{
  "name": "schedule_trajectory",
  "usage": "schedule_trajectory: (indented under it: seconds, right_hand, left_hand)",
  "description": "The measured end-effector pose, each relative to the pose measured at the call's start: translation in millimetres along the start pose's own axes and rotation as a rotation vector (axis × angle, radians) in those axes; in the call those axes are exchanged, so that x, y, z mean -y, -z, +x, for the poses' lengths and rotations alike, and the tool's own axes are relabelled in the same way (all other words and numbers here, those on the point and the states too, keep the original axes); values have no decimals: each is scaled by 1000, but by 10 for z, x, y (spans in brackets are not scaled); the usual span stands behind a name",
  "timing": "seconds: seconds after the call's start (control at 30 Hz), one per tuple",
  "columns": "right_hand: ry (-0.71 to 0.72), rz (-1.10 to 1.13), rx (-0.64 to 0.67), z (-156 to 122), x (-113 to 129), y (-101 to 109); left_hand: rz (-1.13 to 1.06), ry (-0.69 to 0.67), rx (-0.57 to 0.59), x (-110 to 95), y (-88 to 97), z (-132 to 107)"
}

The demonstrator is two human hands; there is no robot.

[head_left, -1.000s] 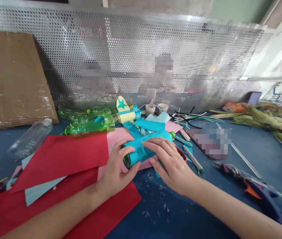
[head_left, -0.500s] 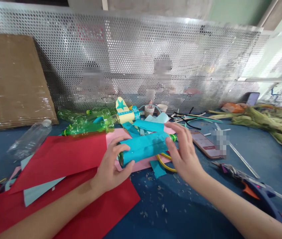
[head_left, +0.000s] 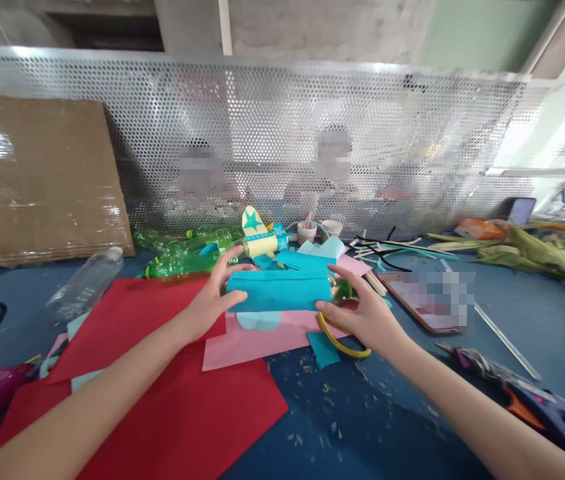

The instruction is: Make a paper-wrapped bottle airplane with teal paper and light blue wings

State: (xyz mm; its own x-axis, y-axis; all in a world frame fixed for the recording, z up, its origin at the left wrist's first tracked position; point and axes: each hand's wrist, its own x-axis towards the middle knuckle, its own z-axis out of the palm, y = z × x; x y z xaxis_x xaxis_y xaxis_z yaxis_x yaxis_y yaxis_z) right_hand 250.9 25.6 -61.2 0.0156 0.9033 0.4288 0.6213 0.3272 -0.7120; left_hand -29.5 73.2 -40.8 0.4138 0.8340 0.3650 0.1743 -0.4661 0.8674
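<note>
A green plastic bottle wrapped in blue paper (head_left: 277,291) lies sideways between my hands, above the table. My left hand (head_left: 218,291) grips its left end, thumb in front and fingers behind. At the neck end on the right, my right hand (head_left: 355,303) holds it with the thumb low and the fingers over the top. The green neck shows beside my right fingers. Pink paper (head_left: 257,343) and red sheets (head_left: 197,393) lie underneath. Below my right hand are yellow-handled scissors (head_left: 345,343) and a blue paper scrap (head_left: 323,349).
Green bottles (head_left: 187,261) and a clear bottle (head_left: 87,283) lie at the left, before a cardboard sheet (head_left: 42,180). On the right are a phone (head_left: 420,303), a glue gun (head_left: 517,387) and corn husks (head_left: 527,250). A perforated metal screen (head_left: 272,100) stands behind.
The wrapped bottle has turned from a slant to nearly level, and a paper edge now runs along its upper side. Both hands still hold its ends. The camera view has shifted slightly.
</note>
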Motion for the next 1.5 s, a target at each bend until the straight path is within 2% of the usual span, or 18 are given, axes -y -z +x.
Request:
schedule_trajectory:
  seconds: [0.07, 0.13, 0.23, 0.33, 0.47, 0.6, 0.77, 1.0, 1.1, 1.27, 1.5]
  right_hand:
    - [8, -4, -25, 5, -33, -11]
    - [6, 17, -6, 9, -58, -14]
    - [42, -54, 40, 4, -54, 7]
    - [144, -171, 88, -8, -12, 50]
    - [233, -232, 206, -13, 20, 83]
    - [246, -245, 233, -9, -11, 69]
    - [290, -252, 244, 2, -45, 59]
    - [245, -266, 260, -4, -41, 58]
    - [269, -281, 244, -6, -64, 55]
    - [298, -305, 192, 7, -82, 52]
    - [302, -288, 191, 1, -86, 51]
  left_hand:
    - [-89, 122, 84, 37, 48, 19]
    - [-138, 173, 138, 61, 91, 25]
    - [-75, 152, 163, 66, 134, 26]
    - [-8, 122, 223, 38, 148, 27]
    - [27, 59, 279, -4, 140, 28]
    - [103, 37, 282, -35, 129, 35]
    - [172, 114, 247, -39, 124, 53]
    - [61, 115, 232, -35, 128, 43]
    - [50, 126, 248, -77, 94, 27]
    - [6, 65, 221, -94, 28, 4]
    - [-39, -20, 155, -58, 23, 25]
